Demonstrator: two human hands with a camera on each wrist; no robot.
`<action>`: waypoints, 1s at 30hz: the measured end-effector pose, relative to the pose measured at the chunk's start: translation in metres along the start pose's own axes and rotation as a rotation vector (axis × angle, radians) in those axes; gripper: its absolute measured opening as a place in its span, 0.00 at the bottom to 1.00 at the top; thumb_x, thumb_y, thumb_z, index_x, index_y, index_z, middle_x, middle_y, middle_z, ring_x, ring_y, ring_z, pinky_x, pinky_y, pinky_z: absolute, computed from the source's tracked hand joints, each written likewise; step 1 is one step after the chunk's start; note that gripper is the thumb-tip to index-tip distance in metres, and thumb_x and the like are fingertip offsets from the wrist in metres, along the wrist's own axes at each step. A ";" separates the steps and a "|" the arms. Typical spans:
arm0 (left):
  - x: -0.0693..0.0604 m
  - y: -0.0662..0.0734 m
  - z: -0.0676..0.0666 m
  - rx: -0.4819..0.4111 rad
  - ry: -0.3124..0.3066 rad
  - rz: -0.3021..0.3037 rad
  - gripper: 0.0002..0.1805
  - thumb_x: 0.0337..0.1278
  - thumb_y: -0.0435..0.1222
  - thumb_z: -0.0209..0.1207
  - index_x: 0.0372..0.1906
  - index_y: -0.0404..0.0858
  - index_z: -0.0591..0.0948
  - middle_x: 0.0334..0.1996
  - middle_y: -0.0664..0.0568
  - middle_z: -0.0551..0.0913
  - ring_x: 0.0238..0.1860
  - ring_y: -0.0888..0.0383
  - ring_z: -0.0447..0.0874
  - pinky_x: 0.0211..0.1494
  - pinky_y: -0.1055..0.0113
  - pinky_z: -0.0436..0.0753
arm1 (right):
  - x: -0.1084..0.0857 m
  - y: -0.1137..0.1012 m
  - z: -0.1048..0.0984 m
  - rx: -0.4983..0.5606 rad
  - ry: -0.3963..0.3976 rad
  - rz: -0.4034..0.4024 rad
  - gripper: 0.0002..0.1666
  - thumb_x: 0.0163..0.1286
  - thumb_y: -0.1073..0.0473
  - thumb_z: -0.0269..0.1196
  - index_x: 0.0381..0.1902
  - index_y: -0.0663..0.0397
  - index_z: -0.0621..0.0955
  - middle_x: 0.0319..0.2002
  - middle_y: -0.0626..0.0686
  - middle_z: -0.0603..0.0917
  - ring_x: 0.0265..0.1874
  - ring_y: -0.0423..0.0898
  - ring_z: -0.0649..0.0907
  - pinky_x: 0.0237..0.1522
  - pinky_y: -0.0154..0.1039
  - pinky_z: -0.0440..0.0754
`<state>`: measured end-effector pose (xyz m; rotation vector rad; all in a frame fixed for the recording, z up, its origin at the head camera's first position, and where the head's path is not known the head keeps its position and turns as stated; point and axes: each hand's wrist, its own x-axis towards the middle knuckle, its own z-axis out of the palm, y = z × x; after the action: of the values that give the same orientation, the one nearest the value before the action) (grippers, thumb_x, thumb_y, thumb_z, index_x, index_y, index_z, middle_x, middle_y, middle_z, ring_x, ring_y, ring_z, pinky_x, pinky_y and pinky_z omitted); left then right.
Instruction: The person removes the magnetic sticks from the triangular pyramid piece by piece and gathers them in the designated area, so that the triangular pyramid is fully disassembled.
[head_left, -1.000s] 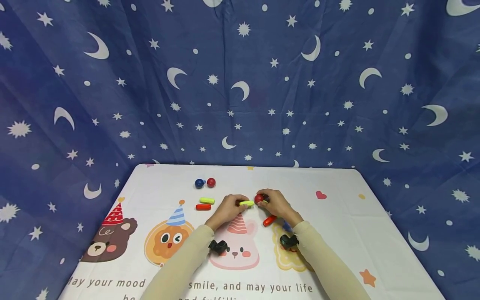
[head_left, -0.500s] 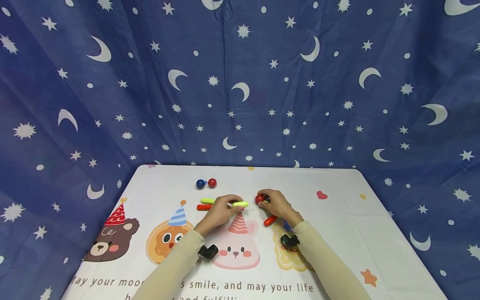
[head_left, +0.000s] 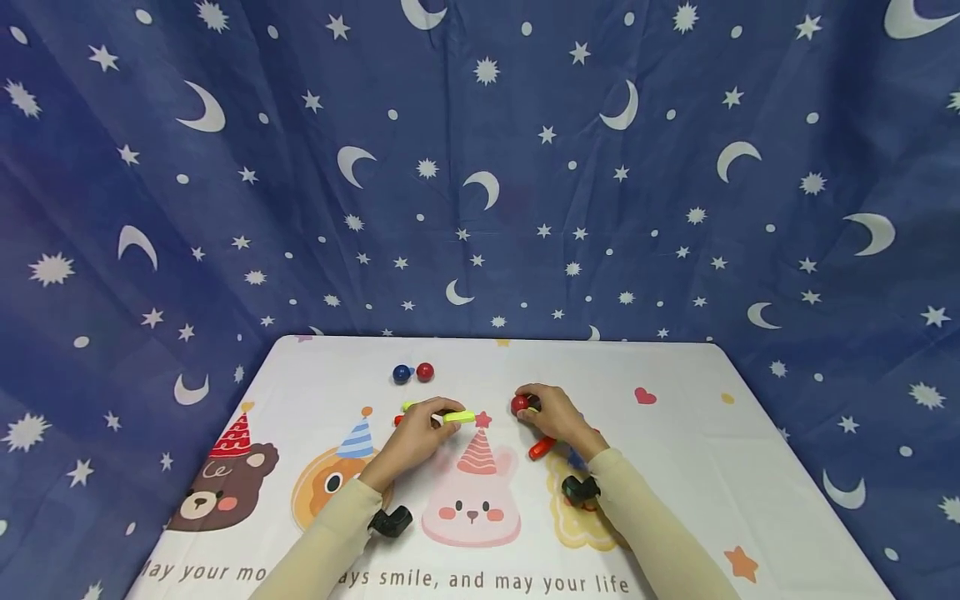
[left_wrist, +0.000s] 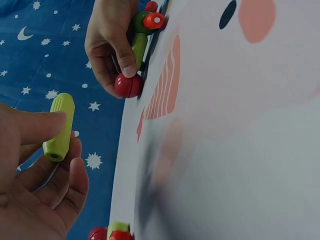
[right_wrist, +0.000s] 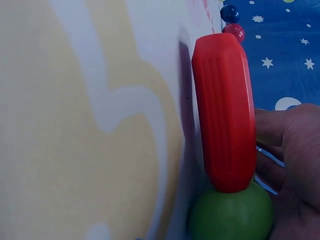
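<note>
My left hand [head_left: 422,427] pinches a yellow-green ribbed rod [left_wrist: 61,127] between thumb and fingers, held apart from the other pieces. My right hand [head_left: 558,414] grips a red ball [left_wrist: 128,85] with thumb and fingers. Behind that ball, another yellow-green rod [left_wrist: 139,46] leads to a green ball [right_wrist: 230,214], partly under the right hand. A red ribbed rod [right_wrist: 225,110] sticks out from the green ball. Another red piece [left_wrist: 151,6] shows beyond the green ball in the left wrist view, mostly hidden.
A blue ball [head_left: 401,374] and a red ball [head_left: 425,372] lie at the back left of the table. Just behind my left hand, a yellow-green rod [head_left: 407,406] and a red rod [head_left: 397,421] are mostly covered. A starry blue curtain [head_left: 480,208] hangs behind the table.
My left hand has drawn back to the left with its yellow-green rod, away from the red ball, and now covers much of the loose rods. The right hand stays in place.
</note>
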<state>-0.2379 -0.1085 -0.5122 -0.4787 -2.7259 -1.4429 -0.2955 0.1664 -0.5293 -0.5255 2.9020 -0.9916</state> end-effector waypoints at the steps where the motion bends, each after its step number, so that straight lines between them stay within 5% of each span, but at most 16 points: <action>1: -0.002 0.001 -0.001 0.002 0.004 -0.003 0.13 0.58 0.34 0.66 0.48 0.48 0.84 0.43 0.57 0.85 0.37 0.63 0.77 0.40 0.72 0.78 | 0.000 0.001 0.000 -0.002 0.001 0.002 0.22 0.62 0.59 0.70 0.55 0.51 0.82 0.47 0.54 0.87 0.43 0.47 0.84 0.50 0.46 0.81; 12: -0.017 -0.002 -0.020 0.032 0.064 -0.030 0.13 0.57 0.33 0.67 0.46 0.50 0.85 0.41 0.61 0.84 0.37 0.62 0.76 0.42 0.71 0.77 | 0.000 -0.002 0.000 0.002 0.010 0.012 0.22 0.61 0.59 0.71 0.53 0.49 0.82 0.47 0.52 0.86 0.42 0.45 0.83 0.52 0.46 0.80; 22: -0.029 -0.012 -0.034 0.069 0.114 -0.042 0.16 0.55 0.32 0.68 0.48 0.49 0.85 0.49 0.56 0.85 0.47 0.57 0.78 0.53 0.56 0.78 | -0.003 0.001 0.002 -0.008 0.004 0.014 0.22 0.61 0.58 0.71 0.53 0.49 0.82 0.47 0.51 0.86 0.42 0.44 0.83 0.51 0.45 0.80; 30: -0.034 -0.024 -0.043 0.073 0.109 -0.034 0.15 0.56 0.32 0.67 0.49 0.46 0.85 0.50 0.54 0.86 0.45 0.58 0.81 0.49 0.61 0.82 | 0.000 0.002 0.004 0.001 0.015 0.003 0.22 0.61 0.58 0.71 0.54 0.48 0.82 0.48 0.52 0.86 0.44 0.47 0.83 0.53 0.46 0.80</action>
<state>-0.2176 -0.1650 -0.5127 -0.3415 -2.7019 -1.3288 -0.2958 0.1658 -0.5336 -0.5149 2.9146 -1.0012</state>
